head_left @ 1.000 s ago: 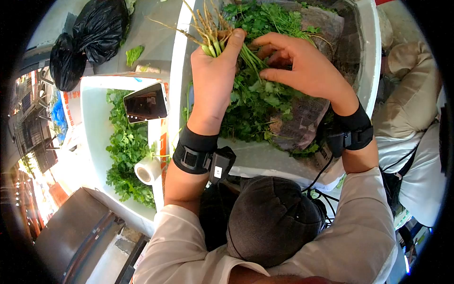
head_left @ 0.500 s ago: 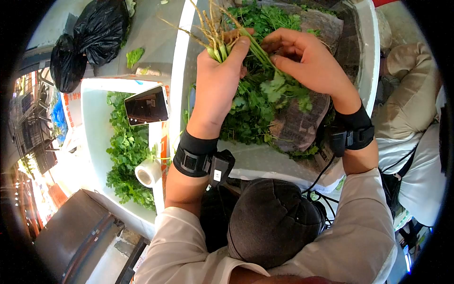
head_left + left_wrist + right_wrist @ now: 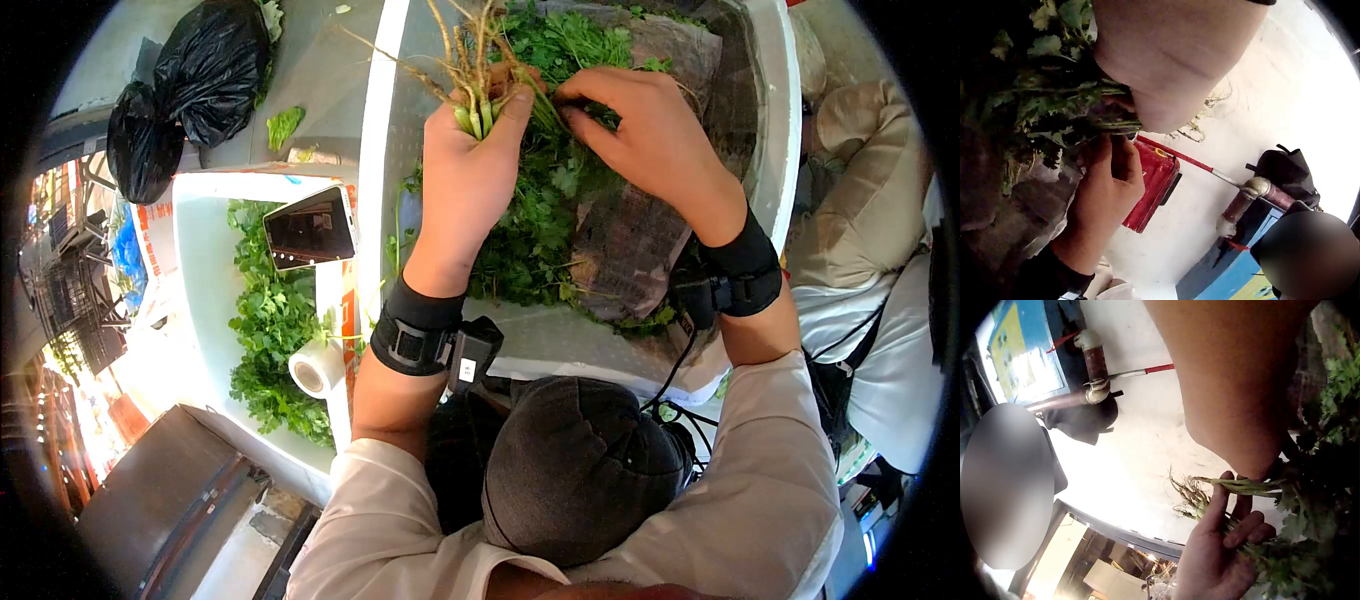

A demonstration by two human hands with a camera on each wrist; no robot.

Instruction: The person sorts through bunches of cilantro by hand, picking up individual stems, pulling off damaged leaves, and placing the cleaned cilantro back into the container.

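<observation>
Biggest thing here is the large white foam box (image 3: 378, 110), with a heap of loose leafy green herbs (image 3: 530, 230) spread in it and a grey-brown sheet (image 3: 625, 245) lying there too. Left hand (image 3: 470, 165) is closed round a bunch of slim green stems (image 3: 484, 113) over the box, thumb across the stems. Right hand (image 3: 655, 130) is curled in just beside it, looks like thumb and fingers pinching stems, though the tips are partly hidden. Stringy tan roots (image 3: 481, 60) stick out the far side. Imo, to gather these tidily: line up the root ends, snug the left grip without crushing the stems, feed in a few at a time, and ease leaves free so nothing snaps.
</observation>
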